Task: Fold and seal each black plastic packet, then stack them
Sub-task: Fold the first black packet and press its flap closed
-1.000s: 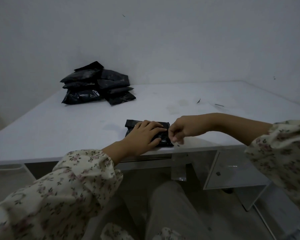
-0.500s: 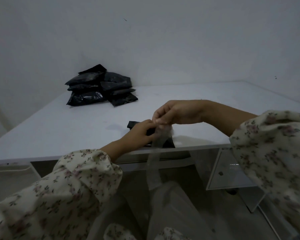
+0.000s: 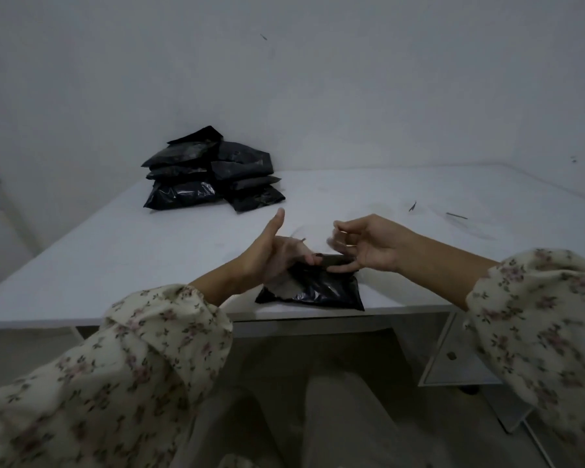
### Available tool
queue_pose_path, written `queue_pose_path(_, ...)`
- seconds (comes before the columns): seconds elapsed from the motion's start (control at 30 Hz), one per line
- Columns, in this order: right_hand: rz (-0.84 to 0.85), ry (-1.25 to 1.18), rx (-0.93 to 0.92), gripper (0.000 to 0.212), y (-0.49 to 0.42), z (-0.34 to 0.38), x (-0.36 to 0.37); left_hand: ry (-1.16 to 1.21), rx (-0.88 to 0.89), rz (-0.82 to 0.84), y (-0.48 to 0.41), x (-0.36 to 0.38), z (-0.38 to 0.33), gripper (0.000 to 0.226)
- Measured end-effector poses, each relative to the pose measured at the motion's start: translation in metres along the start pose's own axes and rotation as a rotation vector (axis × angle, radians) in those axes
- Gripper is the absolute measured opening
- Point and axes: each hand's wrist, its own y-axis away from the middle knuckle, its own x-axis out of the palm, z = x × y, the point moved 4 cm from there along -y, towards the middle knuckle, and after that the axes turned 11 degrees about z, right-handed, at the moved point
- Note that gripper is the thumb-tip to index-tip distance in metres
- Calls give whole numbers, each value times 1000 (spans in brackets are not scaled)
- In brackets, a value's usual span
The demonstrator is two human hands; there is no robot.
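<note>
One black packet [image 3: 313, 288] is lying flat at the near edge of the white table [image 3: 142, 261], its glossy face crinkled. The left hand [image 3: 271, 255] is standing on edge over the packet's left end, thumb pointing up and well apart from the fingers [image 3: 313, 257], which are bending down and touching the packet's far edge. The right hand [image 3: 368, 244] is hovering over the right end with its fingers loosely curled and blurred; the lowest one is touching the same edge, and I cannot tell whether the others are pinching anything. A pile of black packets [image 3: 210, 173], at least seven counted, is sitting at the table's far left. Two small dark scraps [image 3: 413, 206] are lying far right.
</note>
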Motion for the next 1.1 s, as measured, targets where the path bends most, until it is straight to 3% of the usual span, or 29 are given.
queue_pose_path(0.2, -149, -115, 28, 15, -3, -6, -3, -184, -137, 112, -2, -4, -9, 88)
queue_pose_path(0.37, -163, -73, 42, 13, -4, -3, 1, -206, -186, 26, -6, -4, -14, 61)
queue_pose_path(0.5, -141, 33, 47, 11, -3, -2, 9, -226, -225, -70, -12, -4, -16, 90)
queue_pose_path(0.6, -148, 184, 30, 7, -1, 3, 19, -296, -244, -74, -16, 2, -23, 78)
queue_pose_path(0.77, -225, 371, 6, 21, -4, 12, 27, -340, -284, -89, -20, 3, -24, 66)
queue_pose_path(0.87, -234, 439, 22, 24, -6, 14, 31, -329, -285, -93, -19, 3, -23, 27)
queue_pose_path(0.93, -247, 435, 26, 23, -5, 15, 31, -322, -282, -101, -18, -1, -22, 12)
queue_pose_path(1.1, -263, 419, 92, 14, -2, 16, 24, -200, -253, -85, -16, -6, -17, 7)
